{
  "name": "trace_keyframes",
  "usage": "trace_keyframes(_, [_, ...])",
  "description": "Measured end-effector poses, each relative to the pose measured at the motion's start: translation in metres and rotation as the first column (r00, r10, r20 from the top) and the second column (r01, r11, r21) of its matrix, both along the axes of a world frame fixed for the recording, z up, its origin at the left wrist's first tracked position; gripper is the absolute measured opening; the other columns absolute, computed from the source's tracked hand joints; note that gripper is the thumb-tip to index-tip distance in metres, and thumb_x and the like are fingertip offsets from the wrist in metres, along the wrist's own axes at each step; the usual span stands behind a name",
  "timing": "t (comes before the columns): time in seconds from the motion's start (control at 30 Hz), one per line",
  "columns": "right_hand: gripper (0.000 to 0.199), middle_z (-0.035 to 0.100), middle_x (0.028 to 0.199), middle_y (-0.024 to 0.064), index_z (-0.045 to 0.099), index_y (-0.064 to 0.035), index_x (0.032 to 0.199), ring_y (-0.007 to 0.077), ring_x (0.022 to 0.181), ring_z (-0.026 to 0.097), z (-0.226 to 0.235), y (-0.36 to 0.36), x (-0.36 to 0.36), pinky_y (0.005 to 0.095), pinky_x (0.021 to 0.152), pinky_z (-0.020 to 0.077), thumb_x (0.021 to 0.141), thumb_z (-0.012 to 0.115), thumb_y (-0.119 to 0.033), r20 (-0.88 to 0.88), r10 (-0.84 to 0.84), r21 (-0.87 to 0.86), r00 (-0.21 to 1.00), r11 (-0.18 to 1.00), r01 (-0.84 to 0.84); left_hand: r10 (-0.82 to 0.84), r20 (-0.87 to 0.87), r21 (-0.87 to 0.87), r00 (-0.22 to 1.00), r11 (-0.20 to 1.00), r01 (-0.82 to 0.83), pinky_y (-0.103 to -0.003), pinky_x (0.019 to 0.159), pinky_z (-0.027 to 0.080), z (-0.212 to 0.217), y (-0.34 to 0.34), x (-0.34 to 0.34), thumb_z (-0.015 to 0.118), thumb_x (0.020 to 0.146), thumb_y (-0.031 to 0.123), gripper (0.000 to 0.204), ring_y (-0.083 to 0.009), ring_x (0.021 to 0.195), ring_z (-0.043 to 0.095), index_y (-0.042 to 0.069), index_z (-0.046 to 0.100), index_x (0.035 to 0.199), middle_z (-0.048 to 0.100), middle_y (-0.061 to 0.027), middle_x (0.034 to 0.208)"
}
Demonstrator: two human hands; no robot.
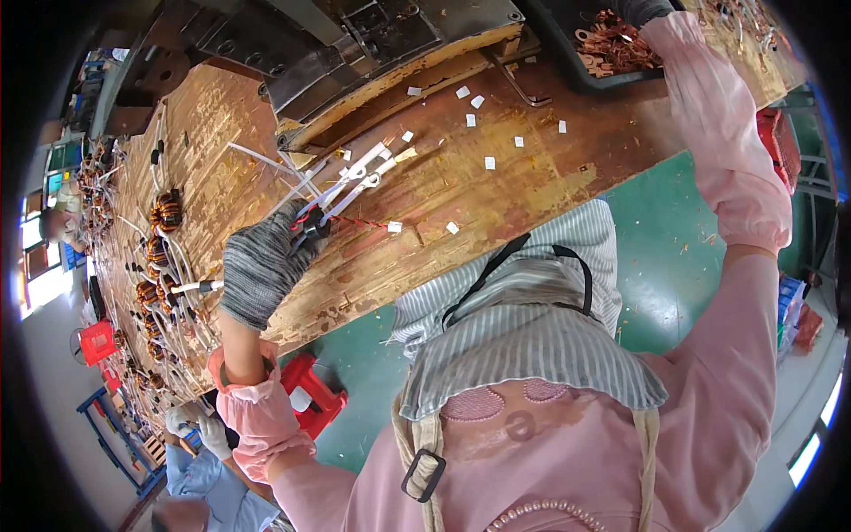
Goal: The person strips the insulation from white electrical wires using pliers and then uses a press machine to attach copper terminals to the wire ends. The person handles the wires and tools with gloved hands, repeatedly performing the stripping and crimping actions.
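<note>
My left hand (266, 262), in a grey knitted glove, is closed round a wire bundle (312, 222) over the left part of the worktable. White-sleeved leads (355, 176) stick out of it toward the upper right, and a red twisted wire (359, 222) runs out to the right. The glove hides part of the bundle. At the top edge, my right hand (643, 9) in a dark glove is by a black tray (612, 82) of copper terminals (612, 51). Its fingers are cut off by the picture's edge.
A heavy dark metal machine (346, 53) stands on the worn wooden table (550, 173). Small white pieces (490, 163) and a hex key (523, 84) lie before it. Copper-wound coils (164, 213) line the left side. A co-worker with white gloves (199, 426) sits lower left, near a red stool (315, 399).
</note>
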State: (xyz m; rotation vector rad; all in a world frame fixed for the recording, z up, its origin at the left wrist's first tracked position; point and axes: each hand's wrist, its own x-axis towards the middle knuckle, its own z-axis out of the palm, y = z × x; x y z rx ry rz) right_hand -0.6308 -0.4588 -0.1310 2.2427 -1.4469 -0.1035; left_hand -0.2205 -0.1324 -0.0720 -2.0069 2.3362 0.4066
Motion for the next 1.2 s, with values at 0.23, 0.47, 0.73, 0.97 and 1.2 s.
trace_keyframes(0.23, [0.023,0.059,0.089,0.0108,0.054,-0.0083,0.103,0.0203,0.086,0.057,-0.048,-0.068,-0.064,0.0348,0.072,0.0463,0.09,0.038,-0.019,0.58,0.15,-0.048,0.801,0.988,-0.15,-0.066,0.06,-0.07,0.996,0.995,0.07,-0.036,0.053,0.046,-0.002,-0.004,0.002,0.068,0.074,0.027,0.025,-0.0304,0.058,0.059,0.01,0.058,0.091,0.06,-0.0119,0.068])
trace_keyframes(0.47, [0.029,0.057,0.099,0.0107,0.054,-0.0081,0.107,0.0228,0.092,0.055,0.035,0.072,0.02,0.0373,0.077,0.045,0.087,0.044,-0.026,0.739,0.326,-0.1,0.59,0.919,-0.383,-0.021,0.067,-0.077,0.998,0.997,0.026,-0.036,0.053,0.046,-0.008,0.008,0.005,0.068,0.073,0.026,0.025,-0.0301,0.058,0.058,0.01,0.058,0.09,0.06,-0.0116,0.067])
trace_keyframes(0.73, [0.034,0.057,0.103,0.0121,0.056,-0.0069,0.101,0.0249,0.096,0.055,0.012,0.21,0.176,0.0402,0.077,0.045,0.082,0.052,-0.035,0.406,0.775,-0.106,0.484,0.566,-0.818,-0.029,0.175,-0.063,0.984,0.997,0.041,-0.038,0.051,0.046,0.006,0.005,0.003,0.066,0.073,0.033,0.026,-0.0307,0.057,0.058,0.013,0.059,0.089,0.06,-0.0122,0.066])
trace_keyframes(0.97, [0.028,0.058,0.062,0.014,0.06,-0.0063,0.077,0.0327,0.054,0.056,-0.02,0.249,0.176,0.0417,0.049,0.0443,0.086,0.046,-0.03,0.819,0.351,0.189,0.453,0.581,-0.791,-0.107,0.065,-0.11,0.992,0.987,0.114,-0.038,0.051,0.044,-0.004,0.006,0.01,0.068,0.072,0.027,0.025,-0.0302,0.056,0.057,0.012,0.056,0.089,0.059,-0.0106,0.065])
trace_keyframes(1.2, [0.032,0.058,0.079,0.0071,0.057,-0.0062,0.107,0.0155,0.065,0.056,-0.009,0.28,0.158,0.027,0.058,0.0463,0.09,0.048,-0.032,0.445,-0.839,0.545,0.313,-0.024,-0.838,-0.13,0.019,-0.04,0.991,0.991,0.131,-0.038,0.054,0.044,0.002,0.003,0.0,0.067,0.071,0.028,0.023,-0.0303,0.06,0.057,0.011,0.059,0.084,0.059,-0.0109,0.067])
